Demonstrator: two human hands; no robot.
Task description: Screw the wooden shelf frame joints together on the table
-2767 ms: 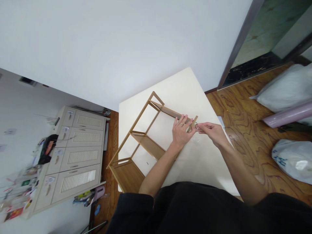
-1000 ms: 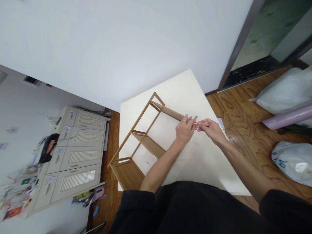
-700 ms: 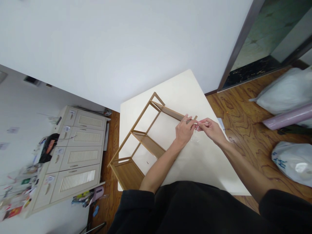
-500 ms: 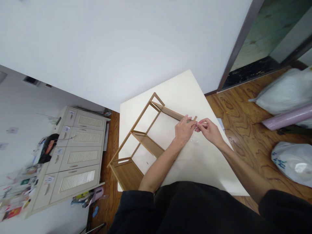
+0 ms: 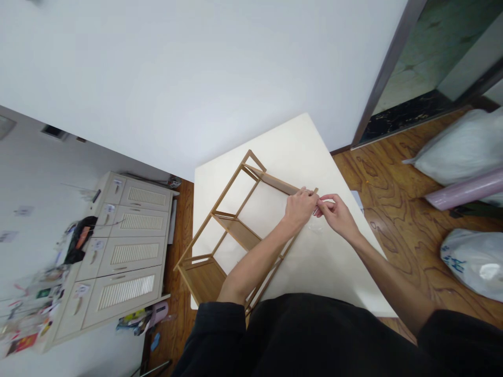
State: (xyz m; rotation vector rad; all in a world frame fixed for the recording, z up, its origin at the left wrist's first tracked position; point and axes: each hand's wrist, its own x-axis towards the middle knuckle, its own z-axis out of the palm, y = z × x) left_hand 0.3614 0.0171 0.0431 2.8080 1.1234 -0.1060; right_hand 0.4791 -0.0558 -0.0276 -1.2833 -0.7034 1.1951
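A light-brown wooden shelf rack (image 5: 212, 212) lies on its side on a white table (image 5: 286, 136). It has several slatted or panel boards between thin side rails. My left hand (image 5: 301, 208) is closed around the rack's right corner, where a short rail end sticks out past the fingers. Close beside it, my right hand (image 5: 335, 213) pinches something small at that same corner; the fingers hide most of it, so its kind is unclear. A small transparent plastic bag (image 5: 315, 226) rests on the tabletop just below the fingertips.
Behind the table rises a white wall (image 5: 196, 78). A white cabinet (image 5: 129, 225) with louvred doors and a cluttered top stands at left. On the wooden floor at right are white plastic bags (image 5: 471, 262) and a pink roll (image 5: 463, 186). A doorway opens at upper right.
My left forearm has shifted slightly, so more of the rack's near rails shows below it. Both hands stay at the same corner, with the right fingers turned a little.
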